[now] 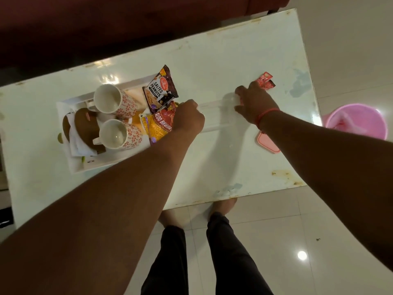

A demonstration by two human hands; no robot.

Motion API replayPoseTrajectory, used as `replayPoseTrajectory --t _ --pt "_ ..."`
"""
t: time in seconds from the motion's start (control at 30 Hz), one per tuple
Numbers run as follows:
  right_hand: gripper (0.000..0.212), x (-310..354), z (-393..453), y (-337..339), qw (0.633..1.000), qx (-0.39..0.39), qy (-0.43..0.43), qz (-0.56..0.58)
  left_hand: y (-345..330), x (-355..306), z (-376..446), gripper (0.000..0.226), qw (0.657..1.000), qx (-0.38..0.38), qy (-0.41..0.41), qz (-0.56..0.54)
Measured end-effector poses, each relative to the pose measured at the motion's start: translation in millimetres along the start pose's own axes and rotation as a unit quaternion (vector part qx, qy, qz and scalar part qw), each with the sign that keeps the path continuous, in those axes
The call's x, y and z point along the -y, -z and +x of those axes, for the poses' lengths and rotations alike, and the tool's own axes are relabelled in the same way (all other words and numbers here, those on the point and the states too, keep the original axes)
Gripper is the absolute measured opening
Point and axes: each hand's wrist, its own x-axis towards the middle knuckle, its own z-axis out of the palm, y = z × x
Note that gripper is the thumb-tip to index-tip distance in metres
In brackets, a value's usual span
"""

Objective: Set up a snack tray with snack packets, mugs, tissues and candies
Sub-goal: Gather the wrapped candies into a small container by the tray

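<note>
Your left hand curls over the right end of the white tray, knuckles up, fingers on the red "ALOO BHUJIA" packet; whether it grips the packet, you cannot tell. Your right hand presses down on the white table, fingers bent over red candy sachets, grip hidden. Beside the bhujia leans a "SALTED PEANUTS" packet. Two floral mugs and a brown tissue holder fill the tray's left. A pink lid lies under your wrist.
</note>
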Motion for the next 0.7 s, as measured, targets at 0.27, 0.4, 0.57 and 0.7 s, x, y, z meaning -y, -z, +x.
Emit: replayPoseTrajectory --t 0.27,0.4,0.57,0.7 --pt "0.035 8 -6 9 0.98 -0.15 -0.011 0.128 1 2 0 0.034 1.0 -0.001 0.01 0.004" --pt "0.036 33 -24 24 0.971 -0.074 0.168 0.15 8 3 -9 0.035 0.998 -0.038 -0.022 0.045" --pt "0.038 15 -17 26 0.977 -0.107 0.156 0.094 14 3 -17 0.038 0.976 -0.098 -0.13 0.142" --pt "0.05 -25 6 33 0.991 -0.127 -0.025 -0.035 18 0 -12 0.036 0.971 -0.108 -0.157 0.146"
